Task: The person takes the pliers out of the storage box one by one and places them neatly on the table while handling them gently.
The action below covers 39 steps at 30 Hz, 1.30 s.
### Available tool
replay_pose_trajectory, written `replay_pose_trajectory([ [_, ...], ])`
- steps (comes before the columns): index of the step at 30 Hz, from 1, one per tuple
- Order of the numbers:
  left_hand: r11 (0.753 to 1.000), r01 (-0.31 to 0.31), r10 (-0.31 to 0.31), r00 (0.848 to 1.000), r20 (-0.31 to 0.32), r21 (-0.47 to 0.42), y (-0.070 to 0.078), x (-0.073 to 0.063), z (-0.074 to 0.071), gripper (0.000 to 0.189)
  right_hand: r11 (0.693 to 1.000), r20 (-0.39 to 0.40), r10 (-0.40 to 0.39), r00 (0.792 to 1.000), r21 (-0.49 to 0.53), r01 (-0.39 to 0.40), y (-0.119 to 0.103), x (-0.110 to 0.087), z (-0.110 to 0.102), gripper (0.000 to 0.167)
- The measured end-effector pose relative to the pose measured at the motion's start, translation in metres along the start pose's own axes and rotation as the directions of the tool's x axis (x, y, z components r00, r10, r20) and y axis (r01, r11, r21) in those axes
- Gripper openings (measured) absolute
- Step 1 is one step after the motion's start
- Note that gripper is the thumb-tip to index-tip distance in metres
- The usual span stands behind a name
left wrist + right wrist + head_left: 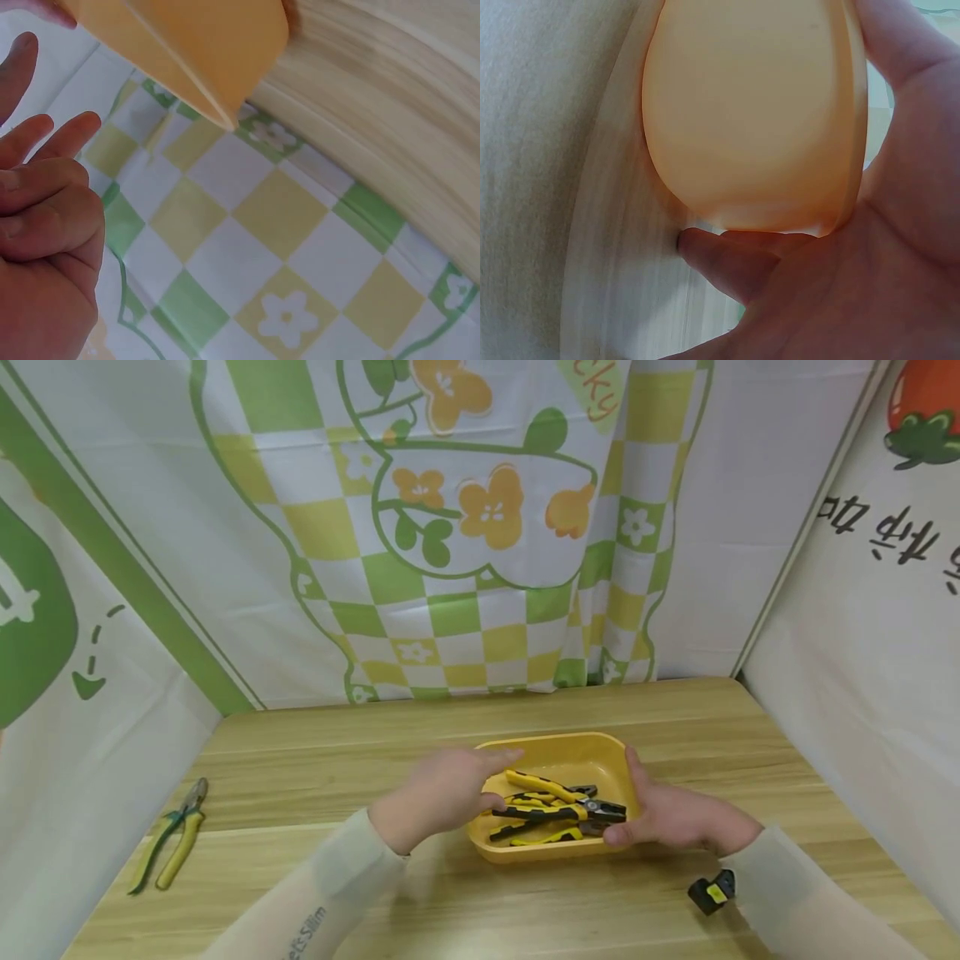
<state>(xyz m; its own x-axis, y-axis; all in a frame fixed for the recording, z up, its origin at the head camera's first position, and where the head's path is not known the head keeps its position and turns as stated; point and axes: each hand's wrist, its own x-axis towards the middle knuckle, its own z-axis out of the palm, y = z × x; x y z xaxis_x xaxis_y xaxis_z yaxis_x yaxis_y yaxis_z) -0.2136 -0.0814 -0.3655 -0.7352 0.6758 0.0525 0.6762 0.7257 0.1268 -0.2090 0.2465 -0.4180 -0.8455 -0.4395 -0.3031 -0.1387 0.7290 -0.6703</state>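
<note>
A yellow plastic bin point(551, 855) sits on the table, holding several pliers point(592, 811) with black-and-yellow handles. My right hand point(678, 814) grips the bin's right end, thumb at the front corner and fingers behind. From the right wrist, the bin's end wall point(750, 120) fills the space between thumb and fingers. Over the bin's left side hovers my left hand point(442, 793), its fingers extended loosely toward the pliers. In the left wrist view this hand point(49, 217) appears with some fingers bent, apart from the bin wall point(202, 45), and nothing in its grasp.
Another pair of pliers, with green-and-yellow handles point(187, 843), lies at the table's left edge. A patterned curtain point(480, 610) hangs along the back edge of the wooden table point(315, 752). A small black device point(712, 892) is at my right wrist.
</note>
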Motion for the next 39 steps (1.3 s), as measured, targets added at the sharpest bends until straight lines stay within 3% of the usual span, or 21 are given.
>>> replay_pose_trajectory([
  [6, 0.999, -0.031, 0.030, 0.999, 0.030, 0.030, 0.009, 0.008, 0.005, 0.068, 1.000, 0.001, 0.008, 1.000, 0.007, -0.008, -0.001, -0.001, 0.000, 0.135],
  [14, 0.994, -0.063, 0.053, 0.993, 0.101, 0.094, 0.014, 0.015, 0.018, 0.052, 1.000, -0.004, -0.001, 1.000, -0.005, 0.001, 0.000, -0.001, 0.000, 0.135],
  [23, 0.984, -0.133, 0.120, 0.986, 0.117, 0.116, 0.014, 0.023, 0.028, 0.021, 1.000, -0.005, -0.010, 1.000, -0.004, 0.010, 0.000, 0.000, 0.000, 0.135],
  [27, 0.985, -0.134, 0.121, 0.985, 0.123, 0.105, 0.016, 0.028, 0.030, 0.003, 1.000, -0.004, -0.007, 1.000, -0.006, 0.007, 0.001, 0.001, 0.000, 0.135],
  [31, 0.986, -0.120, 0.105, 0.986, 0.128, 0.116, 0.019, 0.030, 0.032, 0.002, 1.000, -0.004, 0.003, 1.000, -0.008, -0.003, 0.002, 0.002, 0.000, 0.135],
  [35, 0.985, -0.098, 0.079, 0.988, 0.133, 0.142, 0.022, 0.031, 0.032, 0.016, 1.000, -0.004, 0.007, 1.000, -0.013, -0.007, 0.003, 0.002, 0.000, 0.135],
  [39, 0.984, -0.063, 0.044, 0.992, 0.119, 0.165, 0.024, 0.032, 0.032, 0.008, 1.000, -0.005, 0.006, 1.000, -0.017, -0.006, 0.003, 0.002, 0.000, 0.134],
])
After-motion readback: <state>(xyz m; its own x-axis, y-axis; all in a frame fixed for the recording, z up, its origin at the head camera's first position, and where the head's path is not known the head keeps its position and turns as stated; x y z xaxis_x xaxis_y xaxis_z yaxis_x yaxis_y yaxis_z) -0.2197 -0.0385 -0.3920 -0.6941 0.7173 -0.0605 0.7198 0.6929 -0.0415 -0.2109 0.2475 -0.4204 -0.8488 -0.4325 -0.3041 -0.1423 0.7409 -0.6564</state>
